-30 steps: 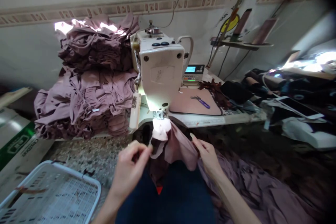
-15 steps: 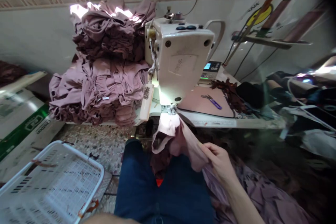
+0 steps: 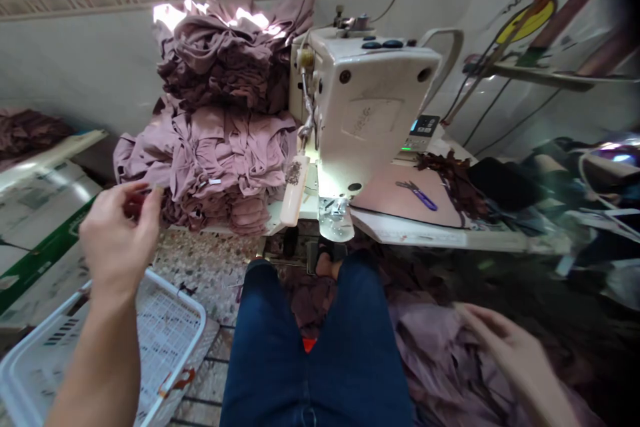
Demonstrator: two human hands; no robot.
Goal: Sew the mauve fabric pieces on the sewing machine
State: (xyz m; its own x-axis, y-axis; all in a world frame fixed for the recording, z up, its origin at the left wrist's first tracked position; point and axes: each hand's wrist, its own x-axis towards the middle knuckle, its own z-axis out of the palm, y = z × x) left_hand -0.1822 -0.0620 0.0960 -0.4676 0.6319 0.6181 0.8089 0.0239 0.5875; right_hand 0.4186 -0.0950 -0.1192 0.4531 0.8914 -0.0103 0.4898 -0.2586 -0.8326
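My left hand [image 3: 123, 233] is raised above the white plastic basket [image 3: 193, 290], at the near left edge of a stack of mauve fabric pieces [image 3: 215, 153]. Its fingers are bent and apart from the thumb, with nothing visible in them. Low on the right, my right hand [image 3: 510, 347] hovers by a loose heap of mauve fabric [image 3: 435, 340]. Motion smears its fingers, so whether they grip any cloth is unclear. Between the hands stands a white sewing machine [image 3: 370, 113]. Its lit needle area [image 3: 336, 213] has no cloth under it.
Purple-handled thread snips [image 3: 417, 195] lie on a pink mat [image 3: 385, 200] right of the needle. Dark red scraps [image 3: 450, 173] and dark cloth lie beyond. A cardboard box [image 3: 45, 220] stands at left. Thread cones [image 3: 565, 20] are on a stand at upper right.
The mauve piece has left the needle area. My right hand has moved right and down to the heap. My left hand has risen into view on the left.
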